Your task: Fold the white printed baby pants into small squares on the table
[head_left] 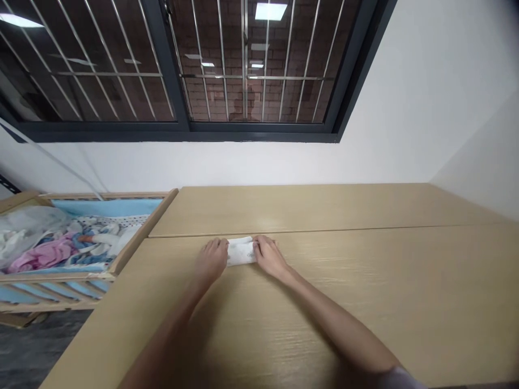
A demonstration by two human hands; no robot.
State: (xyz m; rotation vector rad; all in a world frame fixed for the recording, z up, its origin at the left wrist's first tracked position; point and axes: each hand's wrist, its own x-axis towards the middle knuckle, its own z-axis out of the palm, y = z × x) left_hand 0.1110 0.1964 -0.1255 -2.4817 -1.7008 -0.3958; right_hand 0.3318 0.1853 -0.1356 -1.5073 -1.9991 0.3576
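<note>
A small white folded cloth (241, 253) with a faint grey print lies on the wooden tabletop (365, 281), close to the seam between two boards. Whether it is fabric or a paper-like pad, I cannot make out. At its left end, my left hand (214, 256) is closed on the edge, fingers bent over it. My right hand (269, 256) grips the opposite end, with thumb and fingers pinched around the corner. Both forearms reach in from the bottom of the view.
To the left stands a wooden crib (141, 237) with blue lining, holding a pink cloth (44, 254), other crumpled fabrics and a whitish plastic bag (36, 221). A white wall (385, 156) and a barred window (259, 127) rise behind the table.
</note>
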